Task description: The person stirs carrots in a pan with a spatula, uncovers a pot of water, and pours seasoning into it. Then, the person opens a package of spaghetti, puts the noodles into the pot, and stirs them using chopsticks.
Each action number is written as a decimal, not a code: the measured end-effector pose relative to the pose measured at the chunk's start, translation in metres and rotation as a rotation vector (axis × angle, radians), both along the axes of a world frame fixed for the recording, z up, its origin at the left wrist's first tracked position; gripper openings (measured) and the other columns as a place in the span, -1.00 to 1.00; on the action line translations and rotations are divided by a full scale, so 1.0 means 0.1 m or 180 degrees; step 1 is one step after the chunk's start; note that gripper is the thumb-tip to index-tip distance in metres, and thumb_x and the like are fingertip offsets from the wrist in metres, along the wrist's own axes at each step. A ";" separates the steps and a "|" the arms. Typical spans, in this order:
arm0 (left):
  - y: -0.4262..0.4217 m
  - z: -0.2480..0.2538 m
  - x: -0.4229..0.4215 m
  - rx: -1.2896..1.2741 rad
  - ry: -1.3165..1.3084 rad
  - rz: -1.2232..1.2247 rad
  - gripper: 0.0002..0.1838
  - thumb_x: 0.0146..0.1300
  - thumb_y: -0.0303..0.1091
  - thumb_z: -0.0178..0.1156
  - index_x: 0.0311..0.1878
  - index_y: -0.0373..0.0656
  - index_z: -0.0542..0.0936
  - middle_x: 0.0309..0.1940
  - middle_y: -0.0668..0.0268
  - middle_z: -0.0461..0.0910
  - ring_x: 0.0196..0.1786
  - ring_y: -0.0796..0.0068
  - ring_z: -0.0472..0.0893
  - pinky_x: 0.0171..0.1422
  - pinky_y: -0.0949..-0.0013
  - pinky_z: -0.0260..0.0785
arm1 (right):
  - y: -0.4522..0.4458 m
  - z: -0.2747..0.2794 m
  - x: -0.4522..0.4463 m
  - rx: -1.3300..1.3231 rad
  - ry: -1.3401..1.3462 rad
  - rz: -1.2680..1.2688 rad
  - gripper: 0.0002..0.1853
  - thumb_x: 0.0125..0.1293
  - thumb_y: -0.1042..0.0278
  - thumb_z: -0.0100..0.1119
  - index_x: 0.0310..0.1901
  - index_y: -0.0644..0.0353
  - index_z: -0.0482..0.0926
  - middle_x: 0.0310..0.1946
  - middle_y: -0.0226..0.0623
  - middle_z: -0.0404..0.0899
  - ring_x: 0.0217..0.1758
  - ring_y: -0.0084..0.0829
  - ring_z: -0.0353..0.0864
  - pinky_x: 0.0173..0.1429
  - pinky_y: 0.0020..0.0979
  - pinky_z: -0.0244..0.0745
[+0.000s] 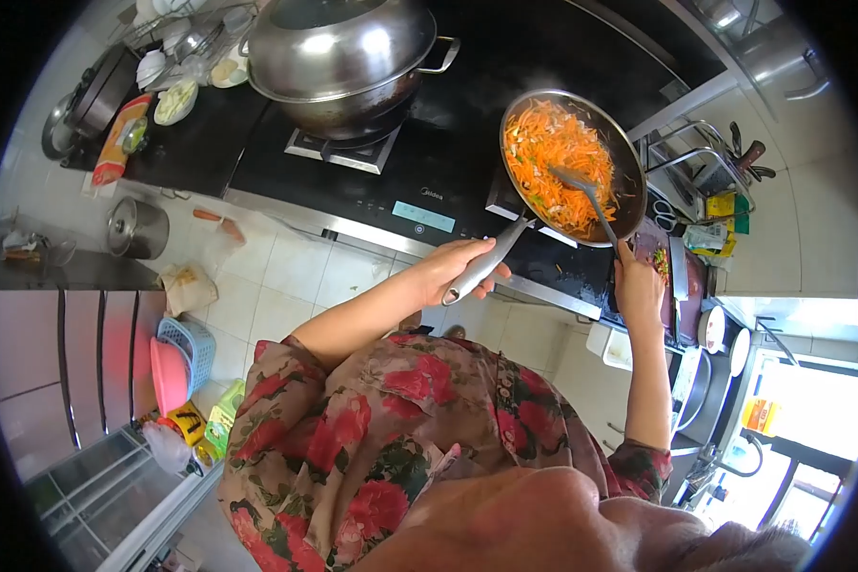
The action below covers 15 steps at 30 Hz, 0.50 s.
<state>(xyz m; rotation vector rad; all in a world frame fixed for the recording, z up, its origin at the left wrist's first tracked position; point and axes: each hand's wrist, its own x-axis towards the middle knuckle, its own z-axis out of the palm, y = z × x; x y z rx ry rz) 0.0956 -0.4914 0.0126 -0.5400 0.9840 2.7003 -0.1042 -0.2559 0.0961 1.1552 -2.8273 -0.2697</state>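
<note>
A frying pan [632,186] with shredded carrots [558,143] and some pale and green bits sits over the right burner of the black stove. My left hand [459,272] is closed around the pan's grey metal handle [486,262], in front of the stove edge. A metal spatula [577,179] rests with its blade in the carrots. Its handle runs down to my right hand [637,278], whose fingers are closed on it beside the pan's lower right rim.
A large lidded wok [343,57] stands on the left burner. Right of the pan are a cleaver [678,267] on a cutting board, scissors [664,214] and a knife rack [725,172]. Bowls [174,102] stand at the far left; a steel pot [136,229] is below them.
</note>
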 end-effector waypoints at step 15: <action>0.29 -0.13 0.96 -0.0044 -0.0817 0.1945 -0.76 0.34 -0.15 0.15 -0.23 -0.13 0.57 -0.60 0.49 0.48 -0.59 0.64 0.41 -0.54 0.53 0.22 | 0.05 0.37 0.22 -0.1646 -0.0610 0.0762 -0.70 0.29 0.33 0.12 0.03 0.17 0.56 -0.28 -0.01 0.59 -0.20 -0.01 0.61 -0.14 -0.12 0.48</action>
